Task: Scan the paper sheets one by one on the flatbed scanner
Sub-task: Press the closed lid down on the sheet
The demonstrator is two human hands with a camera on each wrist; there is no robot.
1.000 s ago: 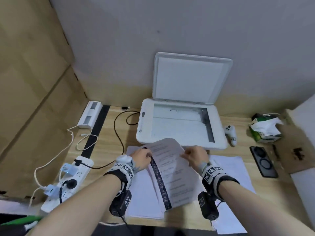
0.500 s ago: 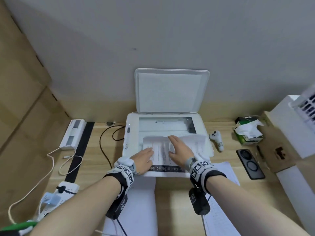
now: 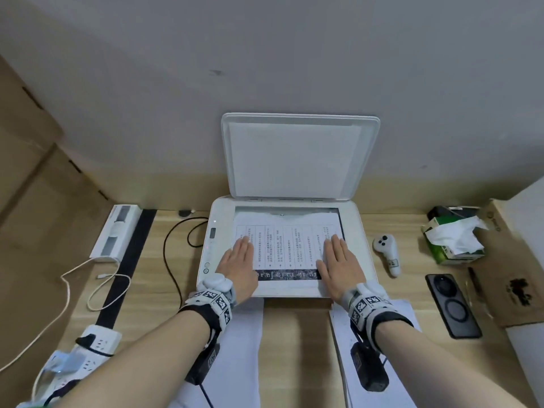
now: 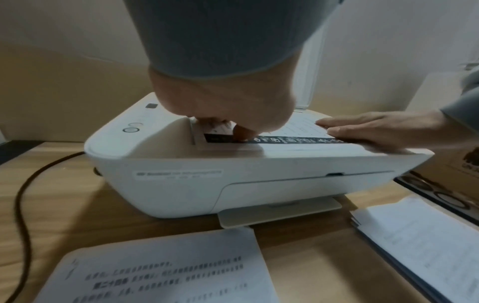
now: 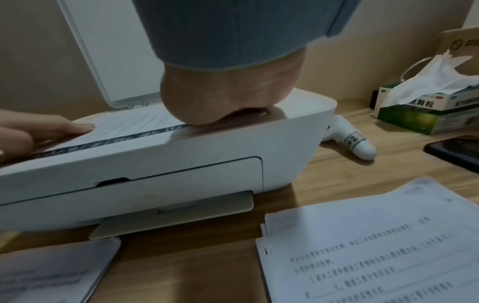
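A white flatbed scanner (image 3: pixel 363 231) stands at the back of the wooden desk with its lid (image 3: pixel 297 157) raised. A printed paper sheet (image 3: pixel 287 245) with a dark band along its near edge lies flat on the glass. My left hand (image 3: pixel 240 257) rests flat on the sheet's left side and my right hand (image 3: pixel 338 257) flat on its right side, fingers straight. The sheet (image 4: pixel 298 131) and both hands show in the wrist views too. One paper stack (image 4: pixel 155 272) lies on the desk at front left, another stack (image 5: pixel 376 252) at front right.
A white controller (image 3: pixel 387 253), a tissue box (image 3: pixel 453 242), a black phone (image 3: pixel 453 306) and a cardboard box (image 3: pixel 512 269) sit to the right. A black cable (image 3: pixel 173 260), a power strip (image 3: pixel 85 354) and a white device (image 3: pixel 114 232) lie to the left.
The sheet went from held above the desk onto the scanner glass. Both hands moved forward, spread apart to its two sides and now lie flat on it.
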